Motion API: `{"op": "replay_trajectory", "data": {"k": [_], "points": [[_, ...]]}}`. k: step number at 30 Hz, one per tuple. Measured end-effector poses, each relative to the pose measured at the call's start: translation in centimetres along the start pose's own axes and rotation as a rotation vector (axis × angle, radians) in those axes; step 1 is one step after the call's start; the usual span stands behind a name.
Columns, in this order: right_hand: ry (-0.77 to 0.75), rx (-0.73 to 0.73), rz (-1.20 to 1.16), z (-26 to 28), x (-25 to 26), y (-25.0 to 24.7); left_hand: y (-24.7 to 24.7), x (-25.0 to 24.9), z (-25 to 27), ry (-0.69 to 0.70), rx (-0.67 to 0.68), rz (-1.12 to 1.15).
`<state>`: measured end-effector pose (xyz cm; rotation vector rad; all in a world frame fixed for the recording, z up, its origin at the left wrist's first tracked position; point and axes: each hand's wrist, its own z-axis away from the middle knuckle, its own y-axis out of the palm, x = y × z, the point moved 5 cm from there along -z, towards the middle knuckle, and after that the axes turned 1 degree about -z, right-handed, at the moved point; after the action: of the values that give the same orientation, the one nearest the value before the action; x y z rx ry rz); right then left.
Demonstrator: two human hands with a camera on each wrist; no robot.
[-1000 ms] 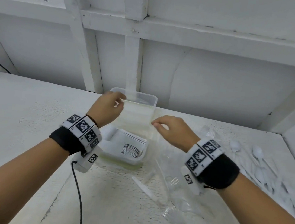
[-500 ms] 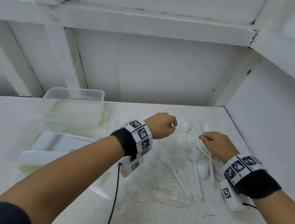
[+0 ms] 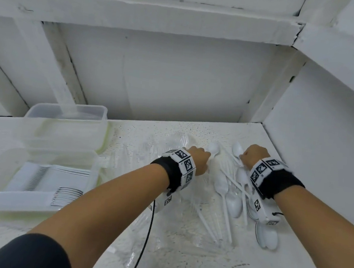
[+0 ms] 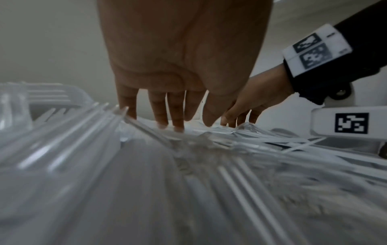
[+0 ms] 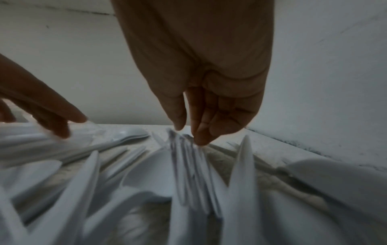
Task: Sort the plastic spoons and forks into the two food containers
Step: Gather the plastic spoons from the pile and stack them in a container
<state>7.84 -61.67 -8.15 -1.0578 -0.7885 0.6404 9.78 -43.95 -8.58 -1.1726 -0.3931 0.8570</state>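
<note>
Two clear food containers stand at the left. The far container (image 3: 66, 125) looks empty, and the near container (image 3: 40, 184) holds a stacked row of white cutlery. Loose white spoons (image 3: 231, 195) lie in a pile at the right. Clear forks (image 4: 117, 116) lie on crinkled clear wrap (image 3: 169, 155) in the middle. My left hand (image 3: 199, 160) reaches down with straight fingers (image 4: 176, 116) that touch the wrap and forks. My right hand (image 3: 253, 155) is over the spoon pile. Its thumb and fingers (image 5: 201, 139) pinch the ends of a bundle of white handles (image 5: 188, 159).
The white table (image 3: 180, 255) ends at a white wall behind and a side wall (image 3: 326, 129) close on the right. A black cable (image 3: 144, 240) hangs from my left wrist across the table. White beams run overhead and at the back left.
Both hands left the containers and moved right to the cutlery pile, then dropped onto it. The view swung right, so the containers now sit at the left.
</note>
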Motion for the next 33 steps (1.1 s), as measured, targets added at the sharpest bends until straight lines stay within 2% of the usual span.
{"op": "replay_trajectory", "data": {"k": [6, 9, 15, 18, 20, 22, 25, 29, 33], "points": [[0.020, 0.045, 0.071, -0.6, 0.7, 0.7, -0.2, 0.7, 0.2, 0.016, 0.017, -0.085], [0.033, 0.048, 0.002, -0.8, 0.8, 0.8, -0.6, 0.6, -0.1, 0.014, -0.004, -0.049], [-0.049, 0.016, -0.066, 0.0, 0.7, -0.3, -1.1, -0.3, -1.8, 0.003, -0.044, 0.062], [-0.142, -0.180, -0.152, 0.7, 1.0, -1.4, -1.2, -1.1, -2.8, 0.015, -0.049, 0.064], [-0.208, -0.350, -0.365, 1.4, 1.3, -2.6, -0.7, -1.3, -3.3, -0.011, -0.013, 0.025], [-0.211, -0.406, -0.579, 1.9, 1.4, -3.2, -0.1, -1.2, -3.6, -0.041, 0.008, 0.000], [-0.186, -0.386, -0.643, 1.8, 1.7, -3.4, 0.2, -1.1, -4.0, -0.072, 0.012, 0.048], [-0.120, -0.239, -0.391, 1.1, 1.6, -2.1, 0.6, -0.9, -3.7, -0.137, 0.067, 0.197], [-0.053, -0.096, -0.160, 0.5, 1.0, 0.0, 0.8, -0.7, -3.0, -0.167, 0.000, 0.378]]}}
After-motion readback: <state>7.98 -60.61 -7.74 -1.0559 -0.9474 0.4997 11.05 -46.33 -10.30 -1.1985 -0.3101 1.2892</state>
